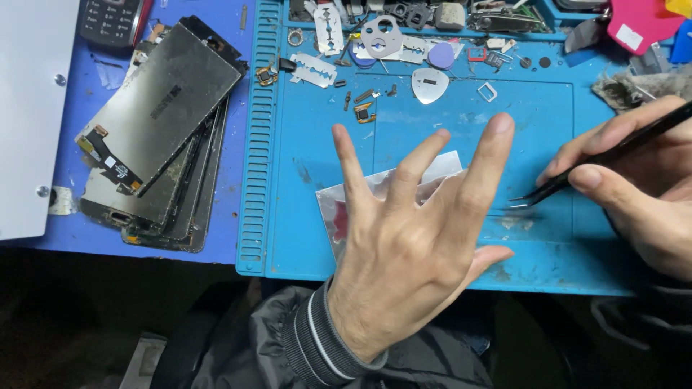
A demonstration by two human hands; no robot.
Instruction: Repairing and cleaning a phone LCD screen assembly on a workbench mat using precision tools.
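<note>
Now | left hand (pixel 411 252) over silver sheet (pixel 382 189) | right hand (pixel 641 194) grips tweezers (pixel 577 176)

The left hand (pixel 404 245) hides much of the foil sheet (pixel 382 189); the right hand (pixel 634 187) is cut off at the picture's edge.

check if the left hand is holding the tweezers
No, the black tweezers are pinched in the right hand, while the left hand is spread open, fingers apart, above a shiny silver sheet on the blue mat.

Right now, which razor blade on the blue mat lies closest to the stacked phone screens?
The razor blade lying flat just right of the mat's ribbed left edge; the other blade sits farther up and right.
</note>
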